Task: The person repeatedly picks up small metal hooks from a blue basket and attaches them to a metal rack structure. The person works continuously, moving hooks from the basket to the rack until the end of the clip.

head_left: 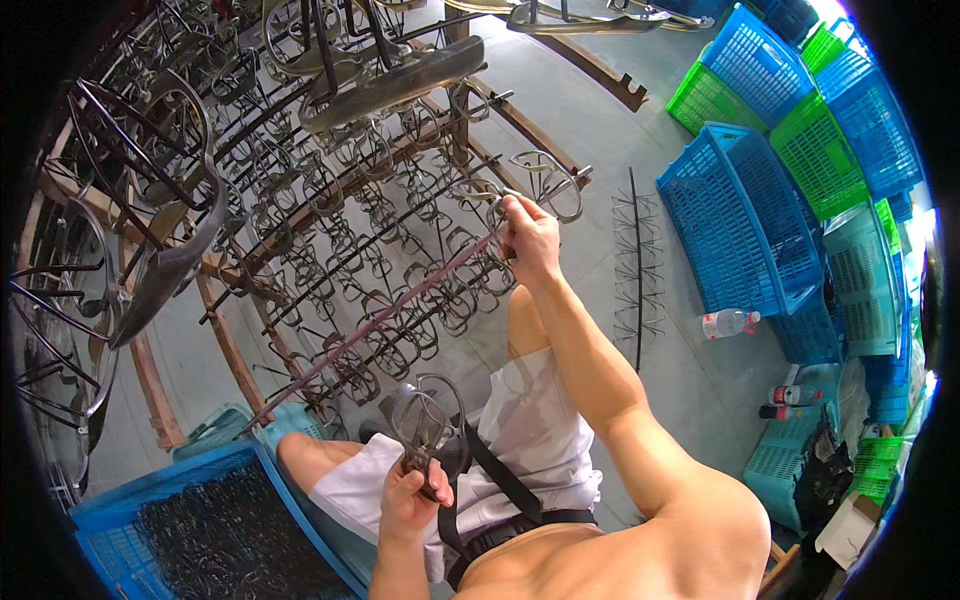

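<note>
My left hand [412, 492], low in front of my lap, is closed around a small bunch of shiny looped metal pieces [420, 415]; their exact kind is unclear. My right hand [528, 238] reaches forward, its fingers pinched on a similar looped metal piece [482, 190] at the outer end of a long reddish rod [385, 312]. The rod slants across the front of a rack where many such looped pieces [395, 265] hang in rows. Part of the piece in my right hand is hidden by the fingers.
A blue crate [265, 455] full of small dark parts stands at lower left. Larger curved metal parts [400, 85] hang above the rack. A spiked rod [638, 270] lies on the floor. Stacked blue and green crates [725, 215], with a plastic bottle [730, 323] beside them, line the right.
</note>
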`<state>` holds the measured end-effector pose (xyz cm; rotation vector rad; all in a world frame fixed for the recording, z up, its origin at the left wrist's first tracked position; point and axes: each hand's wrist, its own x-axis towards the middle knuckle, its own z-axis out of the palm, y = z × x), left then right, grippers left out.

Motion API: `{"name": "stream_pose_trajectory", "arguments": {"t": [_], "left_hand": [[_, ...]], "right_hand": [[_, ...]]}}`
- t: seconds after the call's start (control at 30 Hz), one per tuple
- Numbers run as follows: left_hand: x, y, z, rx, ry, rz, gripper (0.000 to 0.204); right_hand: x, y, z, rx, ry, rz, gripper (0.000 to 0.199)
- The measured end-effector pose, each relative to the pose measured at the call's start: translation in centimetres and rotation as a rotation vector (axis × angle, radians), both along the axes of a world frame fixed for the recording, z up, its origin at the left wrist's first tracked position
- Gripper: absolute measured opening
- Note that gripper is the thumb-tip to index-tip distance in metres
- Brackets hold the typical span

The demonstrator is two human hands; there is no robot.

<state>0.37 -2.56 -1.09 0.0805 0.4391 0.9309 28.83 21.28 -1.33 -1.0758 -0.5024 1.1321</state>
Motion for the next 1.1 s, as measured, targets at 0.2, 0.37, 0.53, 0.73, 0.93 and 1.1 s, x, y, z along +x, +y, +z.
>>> {"name": "stream_pose_trajectory", "arguments": {"t": [0.2,0.37,0.53,0.73,0.93,1.1], "left_hand": [[-0.7,0.1,-0.1,0.020,0.000,-0.011,0.026],[-1.1,0.0,0.3,0.051,-0.005,-0.007,0.026],[-1.6,-0.1,-0.1,0.089,0.025,0.041,0.026],[-0.9,0.7,0.5,0.113,-0.064,0.096,0.025],[-0.4,0.6,1.3,0.017,-0.139,0.131,0.023],[-0.1,0.6,1.5,-0.015,-0.101,0.132,0.023]], "right_hand": [[-0.9,-0.6,-0.3,0.007,-0.377,-0.003,0.023],[-0.7,-0.1,-0.1,0.027,-0.504,-0.080,0.021],[0.1,0.1,0.3,-0.026,-0.439,-0.066,0.026],[2.4,0.8,-0.6,-0.041,-0.288,0.087,0.026],[-0.1,-3.5,2.5,-0.148,-1.122,0.028,0.045],[-2.1,-5.4,2.2,-0.012,-1.305,-0.119,0.045]]}}
